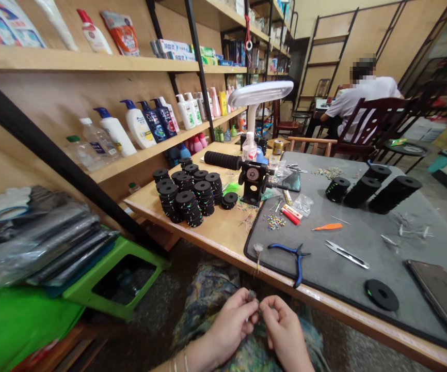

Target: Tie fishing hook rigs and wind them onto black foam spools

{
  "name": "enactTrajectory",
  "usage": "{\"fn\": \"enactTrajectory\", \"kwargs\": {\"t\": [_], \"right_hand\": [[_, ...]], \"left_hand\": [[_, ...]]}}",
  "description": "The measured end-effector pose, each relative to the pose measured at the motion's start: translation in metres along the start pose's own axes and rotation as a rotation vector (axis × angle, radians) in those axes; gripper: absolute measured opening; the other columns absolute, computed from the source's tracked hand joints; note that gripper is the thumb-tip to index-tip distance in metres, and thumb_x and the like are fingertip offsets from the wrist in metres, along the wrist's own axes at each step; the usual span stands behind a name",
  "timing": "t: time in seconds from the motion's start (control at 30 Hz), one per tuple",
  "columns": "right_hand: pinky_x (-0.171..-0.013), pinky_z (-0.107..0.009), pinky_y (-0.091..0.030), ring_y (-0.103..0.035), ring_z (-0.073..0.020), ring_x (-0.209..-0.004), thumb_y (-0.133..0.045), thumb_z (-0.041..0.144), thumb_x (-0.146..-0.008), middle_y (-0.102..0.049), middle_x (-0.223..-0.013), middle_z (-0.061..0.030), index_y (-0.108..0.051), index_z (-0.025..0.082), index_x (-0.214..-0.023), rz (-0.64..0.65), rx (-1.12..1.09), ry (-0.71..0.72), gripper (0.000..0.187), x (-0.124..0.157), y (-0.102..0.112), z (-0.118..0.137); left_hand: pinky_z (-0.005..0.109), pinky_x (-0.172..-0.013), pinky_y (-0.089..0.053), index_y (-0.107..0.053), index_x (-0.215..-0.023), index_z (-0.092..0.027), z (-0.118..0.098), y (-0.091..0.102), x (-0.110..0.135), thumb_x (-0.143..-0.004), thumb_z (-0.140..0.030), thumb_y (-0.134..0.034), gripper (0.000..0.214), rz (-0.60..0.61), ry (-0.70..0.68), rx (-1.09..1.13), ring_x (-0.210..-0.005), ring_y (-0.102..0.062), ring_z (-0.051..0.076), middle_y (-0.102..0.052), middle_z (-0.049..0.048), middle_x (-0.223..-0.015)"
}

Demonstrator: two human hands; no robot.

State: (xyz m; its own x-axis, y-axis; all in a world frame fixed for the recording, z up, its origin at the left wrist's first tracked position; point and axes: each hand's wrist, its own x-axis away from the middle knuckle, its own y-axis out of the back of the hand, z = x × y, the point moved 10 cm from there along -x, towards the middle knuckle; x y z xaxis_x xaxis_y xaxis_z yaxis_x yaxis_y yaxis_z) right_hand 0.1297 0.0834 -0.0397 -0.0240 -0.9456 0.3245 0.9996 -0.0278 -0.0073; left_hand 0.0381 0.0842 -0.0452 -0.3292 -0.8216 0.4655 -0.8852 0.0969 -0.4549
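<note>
Both hands low over the lap below the desk (223, 232) edge, left hand (233, 323) and right hand (283, 328) fingertips pinched together on a tiny grey item (252, 295), too small to identify, blue pliers (291, 256) on the grey mat (363, 237) above, stacked black spools (187, 194) beyond

Grey mat (366, 243) as landmark. On it: blue-handled pliers (295, 258) at near edge, orange tool (328, 227) mid-mat, red-and-white tube (291, 214) just left of that, black foam rolls (374, 191) at far side, black disc (381, 294) near front. Left of mat: black spools (188, 196) flecked green and yellow, multicoloured beads (275, 222), light wood table (223, 232). Further left, bright green stool (118, 279). Below mat, patterned green-brown fabric (211, 289) over lap
</note>
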Motion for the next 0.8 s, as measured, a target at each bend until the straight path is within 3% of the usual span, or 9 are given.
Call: {"fn": "enactTrajectory", "kwargs": {"t": [0.33,0.57,0.8], "right_hand": [[-0.03,-0.017,-0.016,-0.025,-0.0046,-0.024,-0.056,0.069,-0.065,-0.036,-0.033,0.0122,-0.049,0.022,-0.061,0.044,0.021,-0.047,0.049,-0.001,-0.01,-0.009],[-0.031,-0.017,-0.014,-0.022,-0.0044,-0.025,-0.056,0.065,-0.067,-0.031,-0.03,0.0145,-0.048,0.022,-0.063,0.086,-0.007,-0.078,0.044,0.0,-0.012,-0.013],[-0.033,-0.018,-0.01,-0.019,-0.003,-0.026,-0.06,0.061,-0.067,-0.032,-0.031,0.0143,-0.047,0.021,-0.061,0.182,-0.088,-0.119,0.042,0.005,-0.022,-0.008]], "left_hand": [[0.023,-0.05,-0.01,-0.046,-0.072,-0.019,0.004,0.006,-0.004,-0.057,-0.035,-0.073,0.035,-0.098,0.043,0.146,-0.057,-0.035,0.007,-0.042,-0.0053,-0.066],[0.023,-0.05,-0.017,-0.042,-0.072,-0.02,-0.006,0.015,-0.004,-0.067,-0.043,-0.066,0.033,-0.155,-0.093,-0.095,-0.054,-0.031,0.007,-0.037,-0.0077,-0.063],[0.023,-0.053,-0.028,-0.047,-0.078,-0.02,-0.018,0.012,0.0,-0.076,-0.046,-0.058,0.028,-0.13,-0.189,-0.354,-0.057,-0.035,0.01,-0.04,-0.0067,-0.065]]}}
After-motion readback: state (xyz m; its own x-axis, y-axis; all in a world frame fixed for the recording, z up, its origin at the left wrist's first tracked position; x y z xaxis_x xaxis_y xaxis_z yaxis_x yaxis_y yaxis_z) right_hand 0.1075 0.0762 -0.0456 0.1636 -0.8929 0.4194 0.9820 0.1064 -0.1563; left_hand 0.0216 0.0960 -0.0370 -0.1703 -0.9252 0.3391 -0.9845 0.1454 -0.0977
